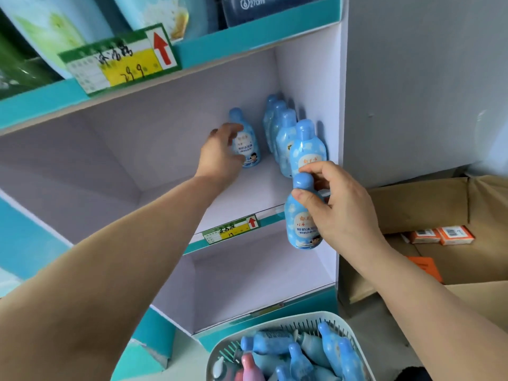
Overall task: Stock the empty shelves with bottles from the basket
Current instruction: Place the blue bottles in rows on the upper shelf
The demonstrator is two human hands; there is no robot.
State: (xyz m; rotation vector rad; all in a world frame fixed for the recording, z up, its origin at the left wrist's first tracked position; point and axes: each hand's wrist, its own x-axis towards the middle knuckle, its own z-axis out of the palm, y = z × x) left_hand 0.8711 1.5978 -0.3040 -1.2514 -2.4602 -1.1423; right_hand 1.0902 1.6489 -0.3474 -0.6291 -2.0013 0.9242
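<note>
Nearest, at the bottom edge, a pale slatted basket (pixel 277 324) holds a heap of blue loose bottles (pixel 275 343) lying on their sides, with a pink bottle (pixel 251 367) among them at the left.

Above the basket, the right hand (pixel 341 215) grips the held bottle (pixel 301 229) by its neck. The thumb presses across the front just under the round cap, and the other fingers curl round behind. The cap pokes up between thumb and forefinger, and the labelled body hangs upright below the fingers. This bottle is in the air before the right end of the middle shelf (pixel 247 193), overlapping its front edge beside a small price tag (pixel 231 232).

Farther in, the left hand (pixel 220 155) reaches onto that shelf. Its fingers are curled over the shoulder and left side of the lone bottle (pixel 248 149), which stands upright on the shelf floor with its cap clear above the fingertips.

To the right, along the side wall, a row of bottles (pixel 286 130) stands front to back, the foremost just behind the right hand's forefinger.

Beyond, a large price tag (pixel 118 61) hangs on the shelf above. A cardboard box (pixel 426 202) lies off to the right.
</note>
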